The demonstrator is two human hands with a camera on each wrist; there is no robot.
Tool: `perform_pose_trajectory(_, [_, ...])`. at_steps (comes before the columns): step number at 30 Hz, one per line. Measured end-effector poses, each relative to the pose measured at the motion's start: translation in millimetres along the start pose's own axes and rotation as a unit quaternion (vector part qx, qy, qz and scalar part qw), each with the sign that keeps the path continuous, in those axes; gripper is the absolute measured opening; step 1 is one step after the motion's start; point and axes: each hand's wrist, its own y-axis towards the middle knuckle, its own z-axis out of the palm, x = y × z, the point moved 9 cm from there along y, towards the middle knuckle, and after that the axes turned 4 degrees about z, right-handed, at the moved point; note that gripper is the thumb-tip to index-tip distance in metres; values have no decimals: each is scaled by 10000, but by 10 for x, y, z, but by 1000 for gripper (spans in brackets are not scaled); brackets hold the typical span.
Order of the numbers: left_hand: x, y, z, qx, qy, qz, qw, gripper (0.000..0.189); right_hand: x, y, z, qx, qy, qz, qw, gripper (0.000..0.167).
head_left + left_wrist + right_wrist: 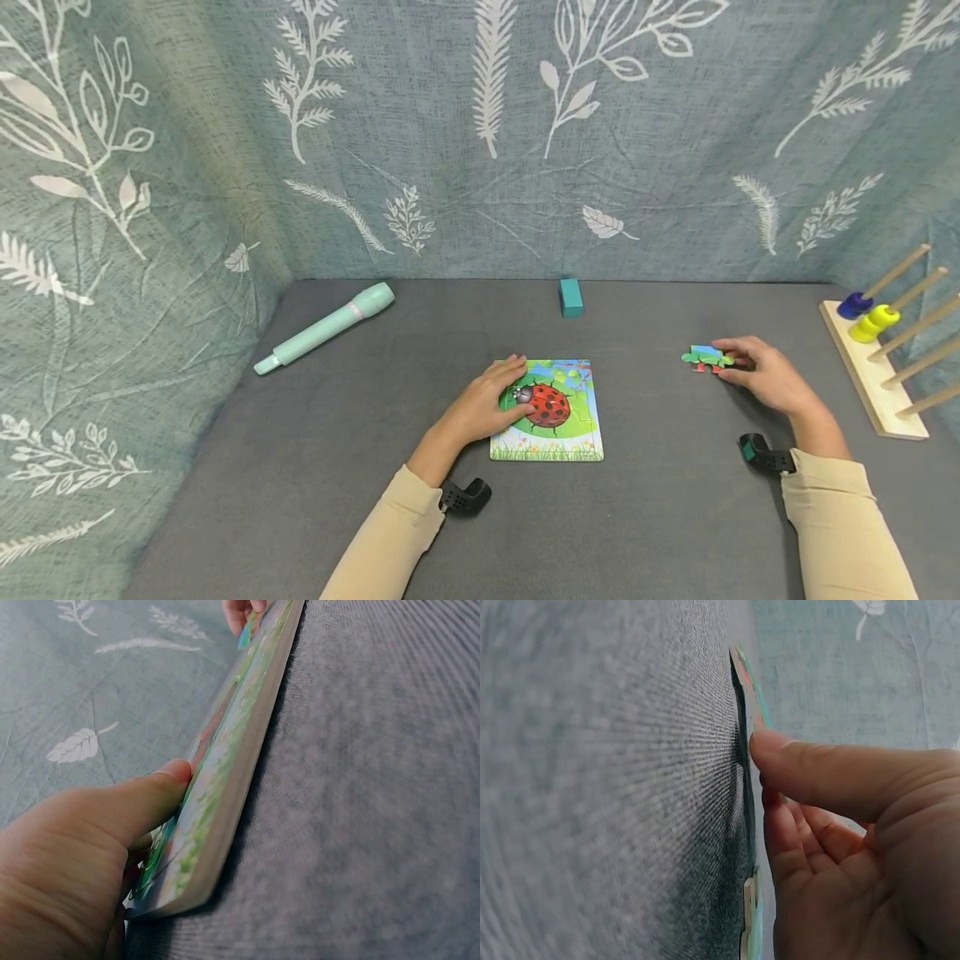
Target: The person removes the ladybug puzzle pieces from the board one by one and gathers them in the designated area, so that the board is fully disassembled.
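Note:
A square ladybug jigsaw puzzle [547, 404] lies flat at the middle of the table, its thick pale edge facing the left wrist camera. My left hand [486, 404] rests over its left side, fingers spread toward the top left corner and thumb [161, 787] on the picture. Off to the right, my right hand [765, 375] pinches a green, blue and red puzzle piece [705, 357] by its right side, close over the table. Low in the right wrist view, the edge of another puzzle piece [751, 919] shows beneath the fingers.
A mint-green microphone-shaped tube [326, 329] lies at the back left. Toward the back edge is a teal block [571, 298]. At the far right stands a wooden peg board [873, 375] with blue and yellow rings. A leaf-patterned curtain [450, 167] hangs behind the table.

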Motion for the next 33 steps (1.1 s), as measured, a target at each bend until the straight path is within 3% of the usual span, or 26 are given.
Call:
perform_pose_trajectory(8, [-19,-14,-24,-21,-26,86,10000,64,51,6,5,-53,-341,-273,9990,37])
perform_pose_trajectory(14, [-20,-30,-29,-56,-44,122,9999,63,56,7,53,207,-430,-28,9989,43])
perform_pose_trajectory(21, [-8,-40,-33,-238,-129,141,9995,66,110,-19,32,225,-169,270,9992,56])
perform_pose_trajectory(28, [-18,-42,-89,-487,-357,244,9979,67,375,-37,152,319,264,-9,9991,59])
perform_pose_trajectory(33, [52,-71,-135,-464,-222,95,9986,71,610,-25,344,509,549,-129,9971,60])
